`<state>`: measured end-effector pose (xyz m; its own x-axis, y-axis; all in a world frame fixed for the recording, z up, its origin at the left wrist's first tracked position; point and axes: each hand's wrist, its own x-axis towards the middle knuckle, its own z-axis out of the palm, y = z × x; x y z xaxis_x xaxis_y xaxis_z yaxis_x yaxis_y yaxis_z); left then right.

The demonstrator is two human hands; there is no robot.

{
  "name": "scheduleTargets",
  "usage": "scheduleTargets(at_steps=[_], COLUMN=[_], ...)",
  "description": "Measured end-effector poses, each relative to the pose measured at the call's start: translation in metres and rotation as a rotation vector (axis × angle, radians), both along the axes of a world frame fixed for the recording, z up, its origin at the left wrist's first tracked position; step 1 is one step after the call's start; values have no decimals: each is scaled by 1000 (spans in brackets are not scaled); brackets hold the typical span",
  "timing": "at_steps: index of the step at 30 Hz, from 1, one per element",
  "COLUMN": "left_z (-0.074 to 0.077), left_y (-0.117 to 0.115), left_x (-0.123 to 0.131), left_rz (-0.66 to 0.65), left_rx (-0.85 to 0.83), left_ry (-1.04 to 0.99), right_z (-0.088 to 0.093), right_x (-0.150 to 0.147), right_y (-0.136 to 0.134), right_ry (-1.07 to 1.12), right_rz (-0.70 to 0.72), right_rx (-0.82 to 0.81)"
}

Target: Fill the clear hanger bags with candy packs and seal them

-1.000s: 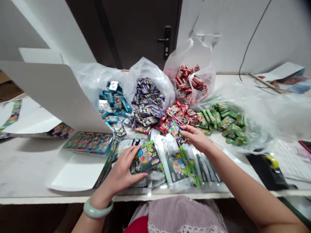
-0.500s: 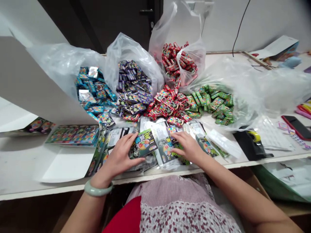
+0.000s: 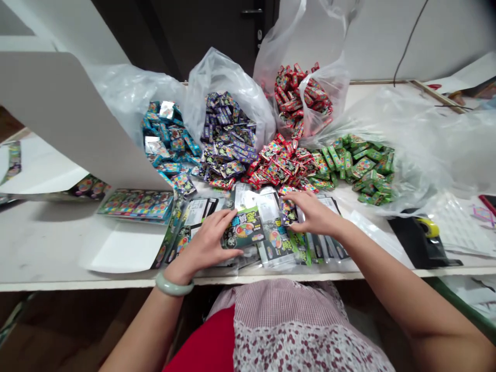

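Note:
Thumb and fingers of my left hand close on the left side of a black printed card with green and blue lettering. Between the thumb and fingertips of my right hand is a small purple candy packet, held just right of the card. Under both hands lie clear plastic sleeves with printed inserts, overlapping along the front of the table. Just beyond them, small red packets spill out in a pile, with purple packets to their left.
Plastic bags of blue packets, purple ones and red ones stand at the back. Green packets spill from a bag at right. A white carton flap rises at left beside a printed box. A yellow tape roll lies at right.
The whole view has swung left, so everything appears farther right. My right hand has turned slightly and its fingers now sit around the purple packet's right side. My left hand keeps the card.

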<state>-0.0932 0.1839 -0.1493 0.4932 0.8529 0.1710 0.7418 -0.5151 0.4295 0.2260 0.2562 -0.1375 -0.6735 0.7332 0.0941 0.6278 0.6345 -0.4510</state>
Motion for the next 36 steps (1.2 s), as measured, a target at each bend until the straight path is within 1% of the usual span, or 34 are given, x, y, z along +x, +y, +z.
scheduleTargets(at_steps=[2,3,5,7,10,14,16,20,21,23,28,32,36], left_z=[1,2,5,7,9,10,10,11,11,11,11,11,10], left_y=[-2,-2,0,1,3,2,2,2,2,2,1,1,0], left_x=[0,1,3,6,8,9,9,12,13,14,15,16,18], left_rz=[8,6,-6,-11,-12,-54,-60,-18,-16,-21,-14,-48,-53], left_rx=[5,9,22,37,55,66,59,39,34,28,40,28,46], left_ry=[-12,-18,-25,-29,-22,-9,-12,-48,-59,-75,-97,-94,-91], right_z=[13,20,33,42,47,51,56,66,67,65,54,58,61], right_x=[-2,-4,-10,-16,-22,-18,-15,-14,-16,-19,-21,-18,-16], right_y=[-12,-18,-28,-34,-35,-26,-21,-19,-20,-24,-29,-30,-32], right_ry=[140,176,167,106,25,-41,-37,36,39,16,-33,-24,-26], right_rz=[-17,-3,58,127,202,277,257,79,55,61,168,140,214], right_rx=[14,22,44,65,69,90,155,303,312,295,192,195,151])
